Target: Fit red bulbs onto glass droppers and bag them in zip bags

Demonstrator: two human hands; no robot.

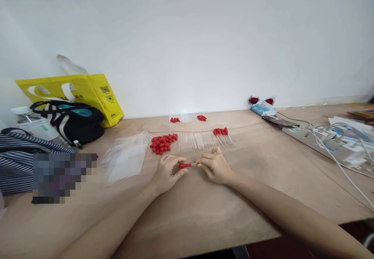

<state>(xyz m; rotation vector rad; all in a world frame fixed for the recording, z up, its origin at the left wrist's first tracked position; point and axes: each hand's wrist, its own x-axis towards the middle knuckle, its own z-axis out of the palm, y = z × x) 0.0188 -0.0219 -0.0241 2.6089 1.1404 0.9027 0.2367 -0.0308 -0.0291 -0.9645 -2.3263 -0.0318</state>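
My left hand (170, 171) holds a red rubber bulb (185, 166) between thumb and fingers near the middle of the table. My right hand (214, 166) pinches a thin clear tube (193, 164) whose end meets the bulb. Beyond my left hand lies a pile of loose red bulbs (161, 147). A row of thin clear tubes (196, 141) lies side by side beyond both hands. To its right are several tubes with red bulbs on their ends (221, 131).
Clear plastic bags (128, 159) lie on the wooden table (181, 216), left of the pile. Smaller groups of red bulbs (201, 118) are near the wall. A yellow bag (99, 95) and black bag stand left; a power strip (330, 146) with cables lies right.
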